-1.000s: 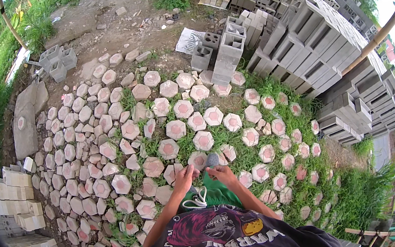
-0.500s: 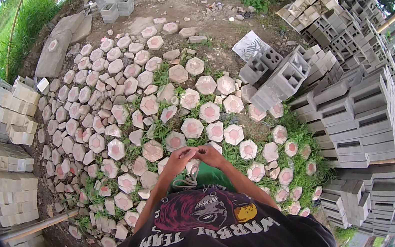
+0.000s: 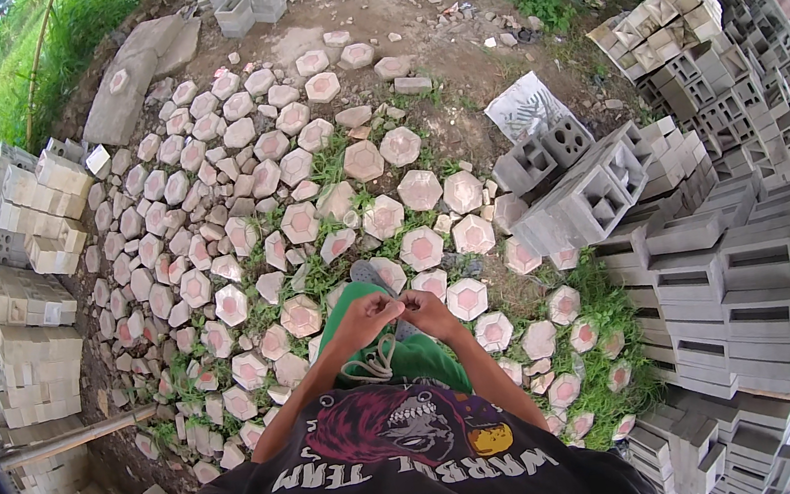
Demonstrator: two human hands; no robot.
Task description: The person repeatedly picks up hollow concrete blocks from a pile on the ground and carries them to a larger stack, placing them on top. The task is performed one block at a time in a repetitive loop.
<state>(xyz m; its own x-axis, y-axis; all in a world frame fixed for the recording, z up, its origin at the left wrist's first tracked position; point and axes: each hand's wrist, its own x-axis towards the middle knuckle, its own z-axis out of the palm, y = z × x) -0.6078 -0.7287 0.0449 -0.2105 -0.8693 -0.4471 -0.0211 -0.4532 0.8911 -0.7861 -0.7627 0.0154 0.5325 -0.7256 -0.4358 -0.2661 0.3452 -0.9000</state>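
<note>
My left hand (image 3: pixel 367 318) and my right hand (image 3: pixel 427 311) meet in front of my waist, fingers curled and fingertips pinched close together. Anything between the fingertips is too small or hidden to make out. Just below them are my green shorts (image 3: pixel 419 360) with a pale drawstring (image 3: pixel 376 363) hanging loose. One leg reaches forward under the hands, and part of a grey shoe (image 3: pixel 365 271) shows past the left hand. Hexagonal paving blocks (image 3: pixel 422 248) with reddish centres lie on the ground beyond my fingers.
More hexagonal blocks, stones and grass patches cover the uneven ground. Hollow concrete blocks (image 3: pixel 588 184) and tall block stacks (image 3: pixel 756 267) stand on the right. Pale block piles (image 3: pixel 38 368) line the left, with a wooden pole (image 3: pixel 73 437) low there. A concrete slab (image 3: pixel 126 93) lies far left.
My leg in the green shorts has swung forward, and a grey shoe now shows beneath my hands. The surroundings have shifted in view. Both hands stay together at my waist.
</note>
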